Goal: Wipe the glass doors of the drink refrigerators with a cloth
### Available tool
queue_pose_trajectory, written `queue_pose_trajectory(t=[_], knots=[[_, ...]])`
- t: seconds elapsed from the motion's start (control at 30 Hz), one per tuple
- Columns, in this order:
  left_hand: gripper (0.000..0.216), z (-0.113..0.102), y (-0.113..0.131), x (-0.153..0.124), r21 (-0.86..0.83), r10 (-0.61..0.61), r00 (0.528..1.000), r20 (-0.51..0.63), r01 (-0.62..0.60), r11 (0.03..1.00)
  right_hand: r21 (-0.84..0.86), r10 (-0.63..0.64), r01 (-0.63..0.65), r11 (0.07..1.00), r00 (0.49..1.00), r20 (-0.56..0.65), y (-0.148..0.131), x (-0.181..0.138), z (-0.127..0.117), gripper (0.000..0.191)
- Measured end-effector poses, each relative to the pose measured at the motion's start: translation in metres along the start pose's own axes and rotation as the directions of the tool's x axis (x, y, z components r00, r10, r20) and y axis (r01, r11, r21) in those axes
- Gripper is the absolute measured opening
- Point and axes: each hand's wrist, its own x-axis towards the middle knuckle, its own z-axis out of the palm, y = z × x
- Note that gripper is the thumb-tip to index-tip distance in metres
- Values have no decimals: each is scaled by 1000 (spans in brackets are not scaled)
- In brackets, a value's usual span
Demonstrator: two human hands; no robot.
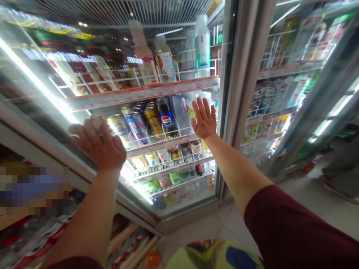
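In the head view, a glass fridge door (179,203) with a metal frame stands before me. My right hand (204,119) lies flat toward the glass on its right side, fingers spread, with nothing in it. On the left part of the door, my left hand (102,147) is smeared by motion. A pale, crumpled cloth (98,123) shows at its fingertips and seems pressed under them; its exact kind is blurred. Behind the glass stand drink cans (137,129) and a dark bottle with a blue label (166,117).
Wire shelves (146,91) inside the fridge carry bottles, cans and cups. Another fridge section (277,93) lies to the right. Low at left is a wooden rack (123,239) with packaged goods. A person's shoe and trouser leg (342,172) appear at far right on the tiled floor (232,228).
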Motion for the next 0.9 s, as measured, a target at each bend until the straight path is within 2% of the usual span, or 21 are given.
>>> queue_pose_trajectory(t=[0.07,0.17,0.23,0.3,0.37,0.43,0.47,0.5,0.57,0.67,0.7,0.73,0.8,0.87,0.9], knots=[[69,0,3,-22,-7,-35,999,6,35,999,-1,-1,1,1000,1000,9,0,0,0,68],[61,5,15,-89,-53,-75,984,161,84,995,3,-12,12,1000,1000,-9,0,0,2,67],[55,6,15,-111,-51,-79,981,179,89,995,14,-28,28,1000,999,-35,1,-1,4,67],[59,3,5,-90,-18,-83,988,126,86,996,27,-31,32,999,998,-52,2,-1,6,66],[69,-6,-9,-35,33,-64,997,31,63,997,39,-18,20,999,999,-50,2,-1,6,66],[69,-15,-19,23,112,4,998,-69,4,994,48,-6,8,999,999,-38,2,-1,5,67],[67,-17,-20,43,130,28,994,-109,-14,991,49,-4,5,999,999,-33,2,-1,4,67],[67,-18,-18,53,134,41,990,-136,-22,991,48,-3,4,999,1000,-31,1,0,3,67],[71,-16,-6,44,116,35,992,-122,-21,993,43,0,2,999,999,-35,1,0,2,68],[83,-8,10,5,49,53,996,76,-57,997,38,-6,7,999,999,-37,2,0,3,68],[83,-7,10,2,29,85,988,129,-90,996,34,-6,8,999,999,-36,3,0,4,68],[80,-7,7,8,24,119,983,142,-124,992,30,-8,9,1000,999,-36,4,1,4,69],[77,-10,-8,45,57,135,987,87,-140,988,20,-11,11,1000,999,-34,5,1,4,69],[84,-11,-25,94,105,73,995,65,-80,991,19,-11,12,1000,999,-33,6,1,2,70],[89,-9,-29,112,138,5,998,61,-14,990,23,-16,17,1000,999,-33,6,1,1,71]])
